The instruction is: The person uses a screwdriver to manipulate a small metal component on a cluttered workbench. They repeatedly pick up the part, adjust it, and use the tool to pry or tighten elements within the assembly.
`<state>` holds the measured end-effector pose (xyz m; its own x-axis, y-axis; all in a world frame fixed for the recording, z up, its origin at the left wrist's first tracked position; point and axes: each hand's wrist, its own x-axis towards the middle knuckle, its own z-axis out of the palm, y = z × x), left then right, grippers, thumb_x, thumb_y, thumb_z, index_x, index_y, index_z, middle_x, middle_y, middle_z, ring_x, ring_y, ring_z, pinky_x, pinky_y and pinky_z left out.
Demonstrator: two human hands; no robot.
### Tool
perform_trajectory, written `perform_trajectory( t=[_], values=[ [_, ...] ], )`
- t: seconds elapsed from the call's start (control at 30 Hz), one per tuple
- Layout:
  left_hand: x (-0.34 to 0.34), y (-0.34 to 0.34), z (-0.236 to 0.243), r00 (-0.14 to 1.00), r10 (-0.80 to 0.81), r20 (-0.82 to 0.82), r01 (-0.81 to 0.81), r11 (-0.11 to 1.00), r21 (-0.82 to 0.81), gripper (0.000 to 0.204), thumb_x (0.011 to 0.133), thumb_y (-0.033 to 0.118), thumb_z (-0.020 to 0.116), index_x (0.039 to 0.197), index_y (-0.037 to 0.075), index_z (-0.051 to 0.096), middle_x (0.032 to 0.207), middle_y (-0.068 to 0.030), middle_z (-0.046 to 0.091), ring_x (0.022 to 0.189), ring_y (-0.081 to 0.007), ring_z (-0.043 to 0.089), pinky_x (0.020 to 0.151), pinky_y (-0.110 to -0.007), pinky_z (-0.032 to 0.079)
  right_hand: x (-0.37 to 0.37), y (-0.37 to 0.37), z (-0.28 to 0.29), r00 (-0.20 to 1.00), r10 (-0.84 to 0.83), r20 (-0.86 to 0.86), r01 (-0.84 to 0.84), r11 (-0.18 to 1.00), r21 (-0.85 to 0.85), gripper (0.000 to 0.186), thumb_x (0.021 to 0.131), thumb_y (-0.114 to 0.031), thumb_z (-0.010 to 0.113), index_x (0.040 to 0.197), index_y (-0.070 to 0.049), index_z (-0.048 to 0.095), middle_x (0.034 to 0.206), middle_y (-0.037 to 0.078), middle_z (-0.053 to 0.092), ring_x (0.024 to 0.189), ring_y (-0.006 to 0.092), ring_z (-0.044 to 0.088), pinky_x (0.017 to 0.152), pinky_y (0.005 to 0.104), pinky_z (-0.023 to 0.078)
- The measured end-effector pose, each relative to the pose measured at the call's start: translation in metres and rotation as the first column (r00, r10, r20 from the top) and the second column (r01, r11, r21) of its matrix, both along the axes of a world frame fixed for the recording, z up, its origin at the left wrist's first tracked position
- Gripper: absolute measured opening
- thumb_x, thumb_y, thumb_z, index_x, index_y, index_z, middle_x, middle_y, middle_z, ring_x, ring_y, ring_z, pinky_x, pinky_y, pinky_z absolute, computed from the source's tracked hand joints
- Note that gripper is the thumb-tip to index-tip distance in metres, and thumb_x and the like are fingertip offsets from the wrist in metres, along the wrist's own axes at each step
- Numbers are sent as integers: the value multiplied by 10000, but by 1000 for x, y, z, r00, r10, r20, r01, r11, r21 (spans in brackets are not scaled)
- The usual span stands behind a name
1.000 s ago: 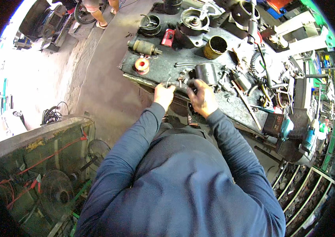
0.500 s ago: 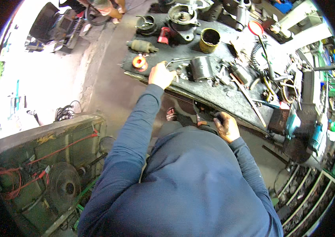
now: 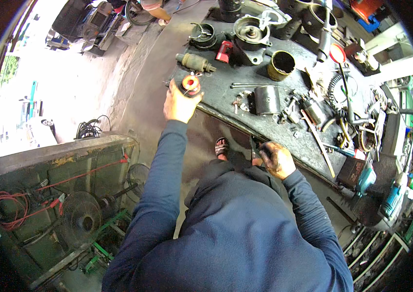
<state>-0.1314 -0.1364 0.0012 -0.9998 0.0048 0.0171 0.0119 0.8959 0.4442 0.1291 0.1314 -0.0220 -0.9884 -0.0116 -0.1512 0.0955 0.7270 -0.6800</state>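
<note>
Our left grip [image 3: 179, 106] is curving around a round orange-and-red spool [image 3: 191, 83], thumb on one side and fingers on the other; we are not seeing the fingertips clearly enough to tell whether they are pressing on it. From the head view, the spool is sitting at the left corner of the dark, worn tabletop [image 3: 223, 78], just beside a tan cylindrical part with a toothed metal end [image 3: 195, 62]. Compared with half a second ago, this grip is standing farther left, away from the small loose metal pieces [image 3: 240, 103] by the hollow black metal cylinder [image 3: 268, 100], so our work is apparently centring on the spool now. Our right grip [image 3: 278, 159] is still hanging beyond the tabletop's near edge, fingers curled inward; whether it is holding anything, we are not managing to tell.
</note>
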Motion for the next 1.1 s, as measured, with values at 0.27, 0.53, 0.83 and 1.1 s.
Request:
perform_trajectory(
  t=[0.27,0.53,0.83,1.1],
  values=[
    [-35,-27,7,991,18,134,-30,995,91,522,690,386,876,1064,53,731,989,-224,757,984,-367,746,873,-478,574,-87,-46,18,982,151,-110,-144,987,70,261,901,-199,705,1096,-28,670,1007,192,681,913,401,688,796,469,560],
    [-50,-71,21,984,-11,178,-40,960,279,513,702,322,877,1077,13,714,1026,-230,756,1001,-383,739,863,-456,574,-234,-104,-7,929,136,-344,-71,978,195,267,929,-187,677,1182,-104,664,947,184,693,825,392,704,701,498,562],
    [-33,-71,18,977,-99,188,33,945,326,492,715,340,886,1044,22,705,986,-233,745,957,-414,723,830,-477,568,-311,-142,-7,957,289,-6,-241,809,537,238,939,-184,573,1151,-103,645,964,165,748,879,335,759,710,477,605],
    [-50,-52,31,972,-181,147,155,973,169,488,718,363,867,995,12,671,976,-238,728,973,-428,711,829,-500,565,-249,-106,6,912,-117,-393,168,981,98,194,942,-168,697,1123,-106,728,1021,165,726,854,358,726,730,431,579]
  ],
)
